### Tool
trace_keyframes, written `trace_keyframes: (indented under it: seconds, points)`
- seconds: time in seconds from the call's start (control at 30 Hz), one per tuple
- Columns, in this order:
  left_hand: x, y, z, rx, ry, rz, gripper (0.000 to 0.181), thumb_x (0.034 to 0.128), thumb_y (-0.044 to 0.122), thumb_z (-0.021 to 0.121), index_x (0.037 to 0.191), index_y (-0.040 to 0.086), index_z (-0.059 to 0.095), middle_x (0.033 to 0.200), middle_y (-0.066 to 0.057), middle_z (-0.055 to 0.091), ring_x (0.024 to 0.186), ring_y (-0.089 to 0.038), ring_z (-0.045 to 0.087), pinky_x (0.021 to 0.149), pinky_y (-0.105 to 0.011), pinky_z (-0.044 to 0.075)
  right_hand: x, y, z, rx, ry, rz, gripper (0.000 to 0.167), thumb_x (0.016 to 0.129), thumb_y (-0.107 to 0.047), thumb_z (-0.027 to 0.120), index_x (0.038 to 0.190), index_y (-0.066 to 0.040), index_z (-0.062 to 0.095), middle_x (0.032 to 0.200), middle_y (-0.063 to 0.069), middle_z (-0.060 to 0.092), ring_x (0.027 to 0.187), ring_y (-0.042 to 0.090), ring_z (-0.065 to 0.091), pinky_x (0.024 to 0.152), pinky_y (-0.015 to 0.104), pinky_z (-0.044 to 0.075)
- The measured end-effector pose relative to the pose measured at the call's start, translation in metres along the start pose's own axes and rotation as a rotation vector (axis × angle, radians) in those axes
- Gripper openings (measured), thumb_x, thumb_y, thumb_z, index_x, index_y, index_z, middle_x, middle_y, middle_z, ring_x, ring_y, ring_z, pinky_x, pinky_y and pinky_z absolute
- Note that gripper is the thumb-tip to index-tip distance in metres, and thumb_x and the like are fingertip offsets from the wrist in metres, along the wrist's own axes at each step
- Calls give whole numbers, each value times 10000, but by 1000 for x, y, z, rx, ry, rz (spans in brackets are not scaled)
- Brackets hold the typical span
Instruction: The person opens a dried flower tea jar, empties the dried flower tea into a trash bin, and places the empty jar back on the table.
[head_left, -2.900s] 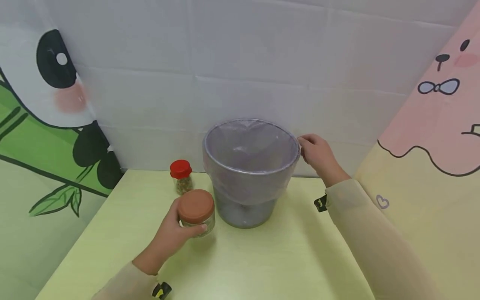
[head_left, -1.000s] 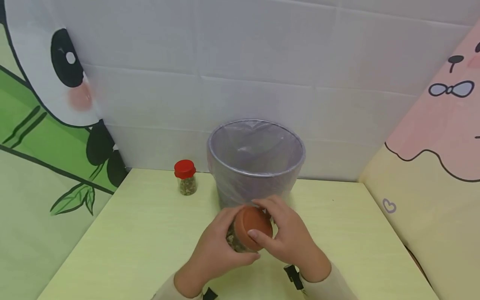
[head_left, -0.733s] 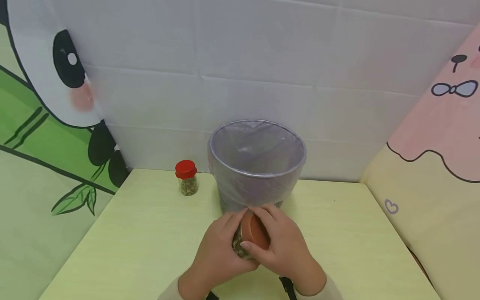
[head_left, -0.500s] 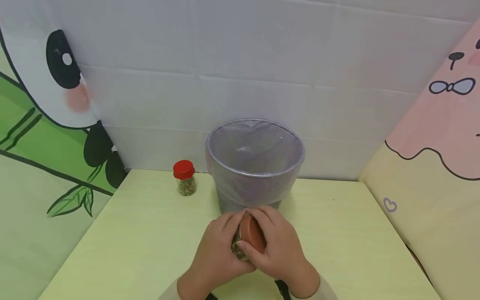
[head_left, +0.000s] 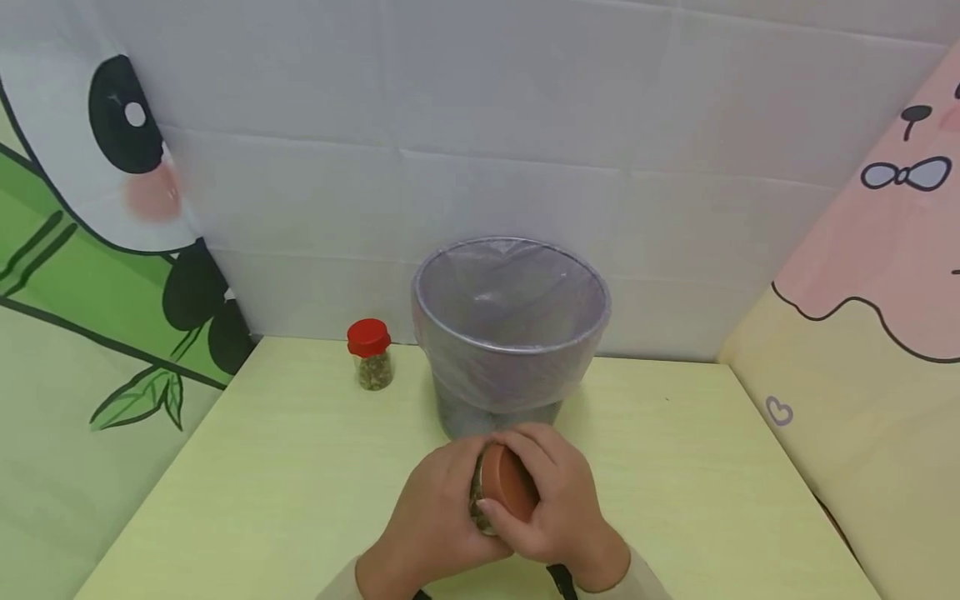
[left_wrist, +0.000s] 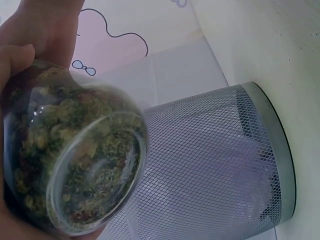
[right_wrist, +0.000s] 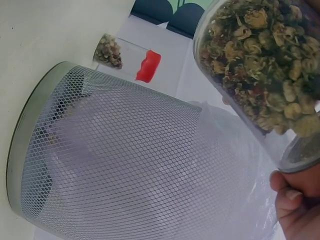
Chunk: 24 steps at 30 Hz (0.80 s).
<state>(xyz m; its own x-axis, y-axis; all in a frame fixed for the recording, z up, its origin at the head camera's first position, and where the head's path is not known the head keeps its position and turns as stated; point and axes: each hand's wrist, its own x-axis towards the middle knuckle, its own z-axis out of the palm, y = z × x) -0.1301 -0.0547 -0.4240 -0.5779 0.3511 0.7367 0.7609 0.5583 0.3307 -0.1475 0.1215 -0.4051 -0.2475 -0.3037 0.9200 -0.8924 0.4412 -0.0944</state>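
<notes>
A glass jar of dried flowers [left_wrist: 75,145] is tilted in front of the bin, its orange-brown lid [head_left: 510,482] facing right in the head view. My left hand [head_left: 435,508] grips the glass body. Curled over the lid, my right hand [head_left: 558,500] grips it from the right. Through the glass in the right wrist view, dried blossoms [right_wrist: 270,65] show. Whether the lid is loose on the jar, I cannot tell.
Just behind the hands stands a mesh bin [head_left: 498,417] lined with a clear plastic bag. A small red-lidded jar [head_left: 369,337] is left of it on the pale yellow table [head_left: 262,483]. White sheeting [head_left: 510,108] hangs behind.
The right hand has left the bin's rim and now grips the lid. The left hand has brought the jar to the right and tilted it; lately both hands have moved slightly nearer the body.
</notes>
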Motion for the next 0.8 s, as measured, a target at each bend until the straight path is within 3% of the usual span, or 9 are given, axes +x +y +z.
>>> trace_keyframes:
  seconds: [0.13,0.2,0.4,0.6,0.7,0.8]
  points:
    - [0,0,1,1,19,34,740,635,393,870,1260,103,599,1052,71,637,881,-114,638,808,-307,560,3,1,-2,14,26,-50,550,920,-492,635,1095,21,724,1003,127,678,820,222,660,663,321,580]
    - [-2,0,0,-28,-2,22,754,617,373,876,1268,114,596,1054,78,640,875,-99,635,797,-285,558,5,1,-3,33,18,-76,547,921,-488,629,1093,23,728,998,125,677,816,219,656,664,317,579]
    - [-6,-4,-9,-219,-153,-45,811,601,282,886,1342,208,566,1123,122,650,915,-32,634,787,-207,548,10,2,-8,108,-41,-158,547,909,-467,636,1120,29,731,1012,111,670,833,194,640,700,296,569]
    - [0,-13,-20,-431,-299,-12,818,632,230,897,1366,318,546,1191,182,634,977,-1,636,863,-202,535,14,0,-8,153,-62,-258,584,880,-468,657,1131,54,723,1037,125,685,871,189,653,750,285,570]
    - [1,-16,-25,-439,-327,-13,809,652,263,910,1368,334,541,1192,187,633,982,5,635,863,-199,532,14,-1,-7,170,-79,-260,596,876,-465,675,1157,60,713,1064,135,681,897,194,652,771,287,568]
    - [1,-18,-26,-378,-313,-27,819,639,294,914,1368,330,542,1181,192,629,978,4,633,853,-211,538,13,0,-8,172,-117,-224,629,894,-487,680,1204,61,692,1110,143,665,942,209,646,811,301,564]
